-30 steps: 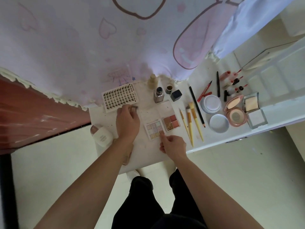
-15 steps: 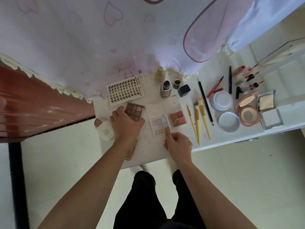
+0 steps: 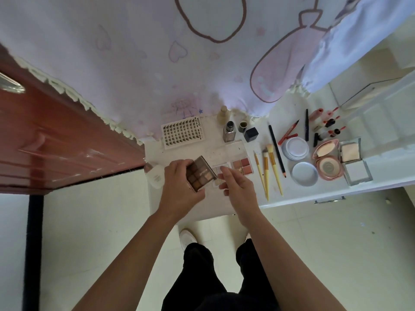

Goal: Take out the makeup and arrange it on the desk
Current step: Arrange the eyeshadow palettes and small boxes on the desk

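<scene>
1. Currently: left hand grips the brown eyeshadow palette, with fingers curled round its far-left edge and thumb on the near edge.
2. The palette is held up off the desk and tilted, pans facing the camera. It sits over the front-left part of the desk.
3. Right hand is just right of the palette, fingers loosely extended, holding nothing. Fingertips sit at the palette's right corner. Contact looks possible but I can't tell from this angle.
4. Pastel palette lies on the desk, mostly hidden behind the hands. Coral palette lies just to its right, with its lid open.
5. Back row: lash tray, beige bottle, glass foundation bottle, small pot, black cube.
6. Right of the palettes: three yellow-handled brushes side by side, then a black pencil and a red pen.
7. Further right: white round jar with a round lid nearer the front edge. Next come an open pink compact and an open clear square compact.
8. Lip products are clustered behind the compacts.
9. White bottle is at the desk's left edge, just left of the left hand.
10. Pink printed curtain hangs behind the desk, and a red-brown door is at left.
</scene>
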{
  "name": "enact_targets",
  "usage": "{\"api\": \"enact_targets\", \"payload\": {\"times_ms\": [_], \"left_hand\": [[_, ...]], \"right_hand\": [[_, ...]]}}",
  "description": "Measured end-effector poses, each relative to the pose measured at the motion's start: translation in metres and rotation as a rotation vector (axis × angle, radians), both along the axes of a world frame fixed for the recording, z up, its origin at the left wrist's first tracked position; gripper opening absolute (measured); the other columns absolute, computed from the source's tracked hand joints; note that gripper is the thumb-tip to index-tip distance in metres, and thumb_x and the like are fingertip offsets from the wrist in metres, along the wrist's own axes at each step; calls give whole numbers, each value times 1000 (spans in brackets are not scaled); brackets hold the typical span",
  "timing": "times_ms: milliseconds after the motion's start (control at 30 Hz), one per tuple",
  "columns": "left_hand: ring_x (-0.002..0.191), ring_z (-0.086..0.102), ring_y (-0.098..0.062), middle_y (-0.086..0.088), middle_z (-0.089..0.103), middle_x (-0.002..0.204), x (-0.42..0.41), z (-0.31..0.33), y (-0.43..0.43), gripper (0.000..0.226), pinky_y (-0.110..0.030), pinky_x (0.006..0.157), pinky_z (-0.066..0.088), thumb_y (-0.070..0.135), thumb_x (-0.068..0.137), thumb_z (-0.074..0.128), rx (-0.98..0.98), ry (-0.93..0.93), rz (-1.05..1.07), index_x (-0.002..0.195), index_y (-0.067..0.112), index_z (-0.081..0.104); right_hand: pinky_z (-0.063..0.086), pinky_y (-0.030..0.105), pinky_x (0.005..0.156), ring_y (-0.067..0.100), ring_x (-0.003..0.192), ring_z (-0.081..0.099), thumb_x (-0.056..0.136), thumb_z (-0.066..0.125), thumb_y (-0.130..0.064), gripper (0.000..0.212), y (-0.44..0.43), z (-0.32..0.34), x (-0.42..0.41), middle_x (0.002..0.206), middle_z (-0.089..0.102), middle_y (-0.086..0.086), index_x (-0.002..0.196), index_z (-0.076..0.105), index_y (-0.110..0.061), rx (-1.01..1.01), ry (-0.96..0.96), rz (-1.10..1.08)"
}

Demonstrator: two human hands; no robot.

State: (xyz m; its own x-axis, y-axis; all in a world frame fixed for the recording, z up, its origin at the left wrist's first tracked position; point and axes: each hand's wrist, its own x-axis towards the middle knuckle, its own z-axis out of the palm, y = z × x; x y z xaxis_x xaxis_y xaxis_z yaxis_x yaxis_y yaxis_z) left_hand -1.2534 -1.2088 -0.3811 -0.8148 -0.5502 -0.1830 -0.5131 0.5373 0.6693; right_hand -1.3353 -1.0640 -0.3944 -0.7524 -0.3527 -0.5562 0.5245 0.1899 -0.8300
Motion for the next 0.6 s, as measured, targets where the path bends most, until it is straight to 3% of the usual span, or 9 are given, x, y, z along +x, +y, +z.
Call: {"api": "enact_targets", "payload": {"times_ms": [100,233,300,400,433,500,600], "left_hand": [[119,34,-9,14,32,121,7,23,2,76,-4,99,28,12,65,80,-9,53,-133,133,20,47],[125,29,-5,14,32,129,13,54,-1,87,-21,105,33,14,70,81,47,1,-49,144,25,38],[122,38,-13,5,39,129,13,70,-3,80,-31,100,42,14,77,78,317,-87,199,146,21,37],[87,54,-24,-13,56,107,12,96,-8,33,-34,74,48,18,88,65,1191,36,637,117,4,57],[85,56,-26,-18,59,102,13,105,-8,35,-35,75,48,28,89,65,1363,59,683,112,1,60],[91,59,-29,-20,64,100,13,113,-6,56,-36,83,51,45,86,70,1445,75,645,114,-3,65],[88,61,-24,-15,65,104,11,116,0,52,-35,90,52,39,80,77,1350,196,571,117,3,68]], "right_hand": [[48,14,65,-2,66,61,96,65,-25,20,-1,24,-1,81,70,-10,112,74,-17,-18,181,195],[51,15,67,-2,65,63,94,68,-22,20,1,47,-1,81,73,-9,113,75,-16,-23,277,204],[55,20,72,3,71,67,94,68,-23,15,1,55,2,87,75,-7,108,74,-27,-26,336,150],[56,21,76,6,80,70,94,68,-23,18,2,69,9,93,75,-9,102,69,-38,-17,485,127],[56,21,77,7,83,70,94,68,-22,18,2,73,11,95,75,-9,104,70,-36,-22,522,127],[54,18,77,8,86,71,93,69,-18,21,4,81,14,97,75,-10,107,70,-34,-45,583,151],[51,15,78,6,87,71,91,72,-12,31,7,93,16,94,75,-17,102,69,-41,-78,605,190]]}}
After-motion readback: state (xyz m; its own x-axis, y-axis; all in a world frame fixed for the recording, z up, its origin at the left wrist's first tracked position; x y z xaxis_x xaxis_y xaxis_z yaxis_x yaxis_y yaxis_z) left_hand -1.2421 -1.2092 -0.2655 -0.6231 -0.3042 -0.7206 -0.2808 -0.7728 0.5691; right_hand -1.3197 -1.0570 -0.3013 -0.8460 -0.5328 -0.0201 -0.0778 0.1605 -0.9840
